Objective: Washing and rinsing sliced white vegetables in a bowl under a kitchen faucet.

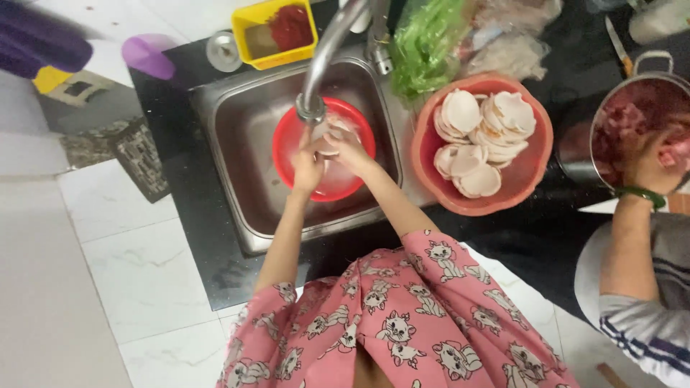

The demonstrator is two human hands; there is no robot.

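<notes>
Gripping one pale shell [328, 138], both the left hand [307, 169] and right hand [351, 149] clasp it under the faucet [325, 54]. A red bowl [352, 118] sits below.

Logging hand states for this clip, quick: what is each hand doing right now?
Left hand: closed on a pale shell under the tap, over the red bowl.
Right hand: closed on the same shell.

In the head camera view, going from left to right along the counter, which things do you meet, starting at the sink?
Sink → red bowl with both hands over it → pink basin of pale shells → metal pot of red meat, with another person's hand in it.
</notes>
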